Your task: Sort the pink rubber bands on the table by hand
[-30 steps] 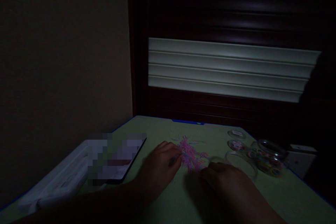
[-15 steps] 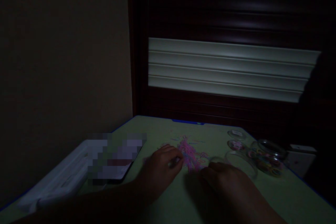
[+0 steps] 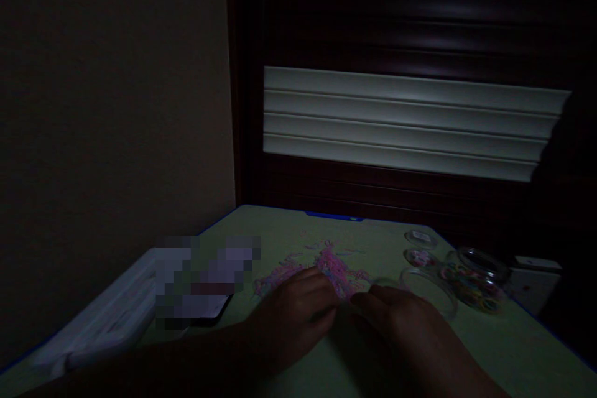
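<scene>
On the green table [image 3: 280, 227]:
- left hand [image 3: 291, 317] curled over the pile of pink bands [image 3: 338, 270], grip too dark to call
- right hand [image 3: 396, 323] right at the pile's edge, fingers bent, can't tell if closed on anything
- pile mid-table between both hands, loose strands trailing left
- glass jar [image 3: 476, 280] of colored bands off right, clear lid [image 3: 431, 292] just beside it

Bare left hand [image 3: 293, 317] palm down, fingers curved forward, bare right hand [image 3: 396, 323] palm down, fingertips reaching toward it, hands just apart, left forearm [image 3: 163, 360] slanting in from the lower edge
</scene>
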The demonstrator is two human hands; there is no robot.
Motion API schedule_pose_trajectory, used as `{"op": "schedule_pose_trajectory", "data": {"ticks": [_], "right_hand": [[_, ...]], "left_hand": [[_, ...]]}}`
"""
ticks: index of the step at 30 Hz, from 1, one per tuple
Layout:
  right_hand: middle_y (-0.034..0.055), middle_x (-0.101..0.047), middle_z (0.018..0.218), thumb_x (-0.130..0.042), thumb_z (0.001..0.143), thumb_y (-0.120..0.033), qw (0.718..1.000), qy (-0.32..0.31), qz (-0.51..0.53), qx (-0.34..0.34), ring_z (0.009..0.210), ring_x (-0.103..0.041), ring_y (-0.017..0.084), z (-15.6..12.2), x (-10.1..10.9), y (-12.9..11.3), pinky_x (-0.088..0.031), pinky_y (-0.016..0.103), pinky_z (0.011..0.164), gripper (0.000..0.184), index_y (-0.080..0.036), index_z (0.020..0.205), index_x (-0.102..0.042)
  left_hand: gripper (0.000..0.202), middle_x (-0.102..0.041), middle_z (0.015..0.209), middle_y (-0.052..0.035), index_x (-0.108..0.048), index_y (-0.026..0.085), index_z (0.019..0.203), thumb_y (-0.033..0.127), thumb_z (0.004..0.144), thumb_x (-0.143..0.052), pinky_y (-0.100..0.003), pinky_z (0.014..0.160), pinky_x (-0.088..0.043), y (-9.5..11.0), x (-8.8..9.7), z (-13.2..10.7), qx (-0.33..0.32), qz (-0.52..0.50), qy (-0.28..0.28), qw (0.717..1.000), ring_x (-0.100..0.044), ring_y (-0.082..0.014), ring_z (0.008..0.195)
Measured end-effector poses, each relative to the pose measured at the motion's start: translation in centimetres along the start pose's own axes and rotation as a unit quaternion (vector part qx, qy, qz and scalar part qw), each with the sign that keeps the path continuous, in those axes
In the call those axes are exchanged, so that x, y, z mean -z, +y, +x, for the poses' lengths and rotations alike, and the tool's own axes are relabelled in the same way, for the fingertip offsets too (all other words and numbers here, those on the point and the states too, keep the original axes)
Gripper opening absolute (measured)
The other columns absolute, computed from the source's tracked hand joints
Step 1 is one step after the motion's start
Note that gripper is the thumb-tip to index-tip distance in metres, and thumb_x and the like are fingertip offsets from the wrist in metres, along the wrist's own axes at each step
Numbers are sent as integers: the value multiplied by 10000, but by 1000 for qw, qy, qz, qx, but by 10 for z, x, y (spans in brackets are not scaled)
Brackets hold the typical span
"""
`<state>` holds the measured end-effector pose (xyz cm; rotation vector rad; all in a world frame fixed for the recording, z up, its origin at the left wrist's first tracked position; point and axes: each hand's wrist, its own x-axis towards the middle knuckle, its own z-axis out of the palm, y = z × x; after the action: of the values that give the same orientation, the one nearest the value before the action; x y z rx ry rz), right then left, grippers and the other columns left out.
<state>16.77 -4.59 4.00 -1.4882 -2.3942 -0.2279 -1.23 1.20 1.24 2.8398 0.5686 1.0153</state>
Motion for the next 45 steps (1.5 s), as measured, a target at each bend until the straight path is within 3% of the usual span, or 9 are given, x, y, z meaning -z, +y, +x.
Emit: {"op": "schedule_pose_trajectory", "data": {"ticks": [12,24,28,33,41,45], "right_hand": [[-14,-595,642,-525,628,9,1000,13,-10,12,568,-547,118,0,2,-1,-289,226,497,217,-189,685,-592],[-5,-583,666,-508,702,7,999,30,6,14,601,-539,125,0,1,1,-320,223,533,204,-186,706,-576],[-14,-570,655,-516,645,40,999,32,3,14,584,-523,118,-1,2,0,-303,216,510,240,-188,695,-569],[2,-577,667,-472,741,-9,999,46,4,21,604,-532,127,-2,1,0,-325,222,541,212,-190,725,-580],[-2,-573,672,-500,718,6,999,39,10,33,610,-529,128,-2,1,1,-326,226,543,207,-185,722,-576],[-6,-562,645,-508,706,5,997,64,8,31,579,-520,130,-3,0,1,-304,235,511,203,-189,707,-570]], "left_hand": [[139,-557,782,-38,-553,162,832,92,855,-435,-287,734,-377,5,1,1,-16,-1,-21,1000,-484,-158,784],[130,-566,832,-27,-553,172,861,72,819,-481,-285,765,-368,1,0,0,38,17,-25,999,-488,-160,818],[142,-566,834,-31,-559,174,879,82,822,-466,-301,766,-368,1,0,-1,36,20,-31,999,-487,-168,819],[164,-571,852,-24,-568,173,904,71,785,-519,-286,770,-366,0,0,-1,43,6,-23,999,-490,-161,832],[146,-564,819,-20,-552,172,862,58,814,-474,-275,754,-361,2,1,-1,25,6,-32,999,-485,-155,805],[174,-561,827,-15,-555,177,871,40,790,-485,-278,756,-359,1,0,-1,40,7,-30,999,-485,-155,812]]}}
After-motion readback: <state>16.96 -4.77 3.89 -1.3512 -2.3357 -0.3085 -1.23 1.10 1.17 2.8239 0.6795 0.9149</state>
